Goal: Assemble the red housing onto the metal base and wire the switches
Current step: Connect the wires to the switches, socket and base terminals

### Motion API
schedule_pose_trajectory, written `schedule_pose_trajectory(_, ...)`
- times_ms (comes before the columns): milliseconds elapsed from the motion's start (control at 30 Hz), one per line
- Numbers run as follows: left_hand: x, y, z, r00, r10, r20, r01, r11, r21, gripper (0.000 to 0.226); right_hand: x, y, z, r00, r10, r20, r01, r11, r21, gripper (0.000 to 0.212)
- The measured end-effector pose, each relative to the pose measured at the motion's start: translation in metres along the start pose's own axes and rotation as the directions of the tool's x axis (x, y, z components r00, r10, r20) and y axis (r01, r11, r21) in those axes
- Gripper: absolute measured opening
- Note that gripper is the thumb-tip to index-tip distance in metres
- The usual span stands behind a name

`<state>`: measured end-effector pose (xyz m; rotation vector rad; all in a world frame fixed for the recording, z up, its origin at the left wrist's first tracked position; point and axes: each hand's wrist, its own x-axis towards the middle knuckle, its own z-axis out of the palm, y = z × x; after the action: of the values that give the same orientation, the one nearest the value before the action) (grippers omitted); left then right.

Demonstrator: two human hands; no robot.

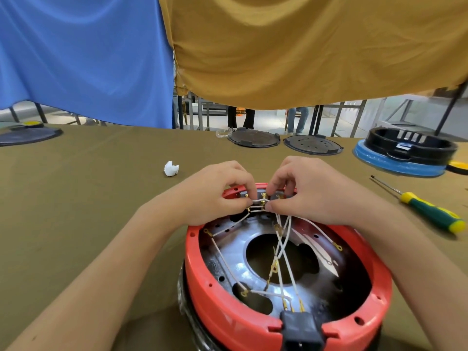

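From your head camera, the red housing (286, 295) sits on the metal base (255, 272) right in front of you. At the housing's far rim, your left hand (215, 191) and right hand (311, 191) pinch the white wires (282, 239) at the brass switch terminals (263, 201). Right of the housing lies a screwdriver (428, 210).
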<state>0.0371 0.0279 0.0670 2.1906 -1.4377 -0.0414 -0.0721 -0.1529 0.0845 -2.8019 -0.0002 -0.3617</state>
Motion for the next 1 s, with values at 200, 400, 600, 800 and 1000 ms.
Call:
schedule_pose_trajectory(200, 0.0012, -0.0020, 0.0003, 1.000, 0.009, 0.003, -0.009, 1.000, -0.012, 0.005, 0.0005, 0.0010, -0.0019, 1.000, -0.014, -0.001, 0.014, 0.999, 0.043, 0.012)
schedule_pose_trajectory(400, 0.0012, -0.0034, 0.0005, 1.000, 0.021, 0.011, -0.021, 1.000, -0.009, 0.007, 0.0011, 0.0025, -0.0016, 0.999, -0.033, 0.000, 0.032, 0.996, 0.086, 0.009)
schedule_pose_trajectory(600, 0.0009, -0.0041, 0.0003, 1.000, 0.020, 0.020, -0.020, 1.000, -0.014, 0.005, 0.0014, 0.0029, 0.0005, 1.000, -0.031, -0.003, 0.031, 0.996, 0.084, 0.009)
schedule_pose_trajectory(800, 0.0009, -0.0046, -0.0001, 0.999, 0.026, 0.028, -0.026, 1.000, -0.012, 0.005, 0.0014, 0.0019, 0.0010, 0.999, -0.038, -0.015, 0.040, 0.995, 0.090, 0.008)
schedule_pose_trajectory(1000, 0.0001, -0.0036, -0.0005, 0.999, 0.026, 0.030, -0.025, 1.000, -0.019, 0.005, 0.0014, -0.0003, 0.0011, 1.000, -0.024, -0.007, 0.025, 0.999, 0.047, 0.007)
